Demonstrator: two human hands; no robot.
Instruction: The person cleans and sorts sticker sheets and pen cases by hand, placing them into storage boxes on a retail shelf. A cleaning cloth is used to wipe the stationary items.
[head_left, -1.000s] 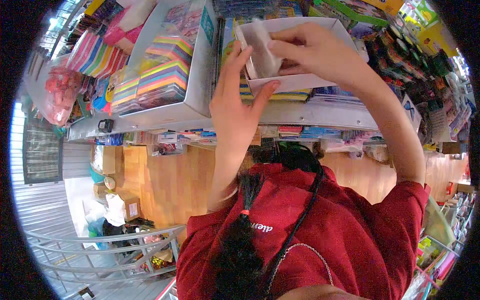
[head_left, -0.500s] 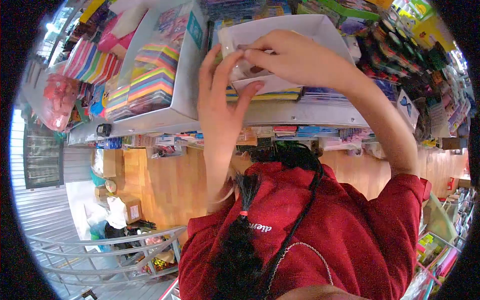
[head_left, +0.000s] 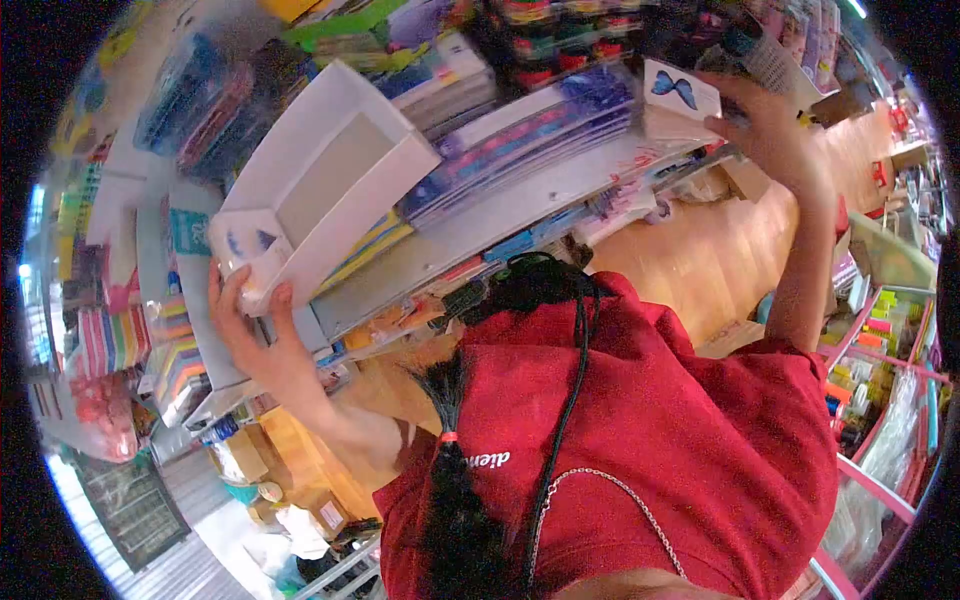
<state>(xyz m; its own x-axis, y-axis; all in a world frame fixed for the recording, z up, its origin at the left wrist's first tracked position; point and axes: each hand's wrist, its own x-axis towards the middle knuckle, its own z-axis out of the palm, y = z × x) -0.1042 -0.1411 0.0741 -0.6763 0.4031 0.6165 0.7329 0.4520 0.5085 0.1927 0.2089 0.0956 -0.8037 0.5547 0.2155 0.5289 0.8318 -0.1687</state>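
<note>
My left hand [head_left: 262,335] is at the near left end of a long white open box [head_left: 345,205], thumb and fingers closed around a small white packet with blue print [head_left: 252,262]. The packet sits against that end of the box. Out to the right, my right hand [head_left: 770,130] grips the right side of a small white box with a blue butterfly picture [head_left: 685,98], at the shelf's front edge. The thumb shows at its lower corner; the other fingers are partly hidden.
Flat purple packs [head_left: 530,150] are stacked along the grey shelf edge [head_left: 540,205]. Striped colourful packs [head_left: 115,338] stand at far left. A pink-framed rack [head_left: 875,450] is at lower right, and a metal railing [head_left: 345,575] at lower left.
The view has turned right. My right hand has left the white box and reached right to the butterfly box. My left hand stays by the white box, which now sits further left and tilted.
</note>
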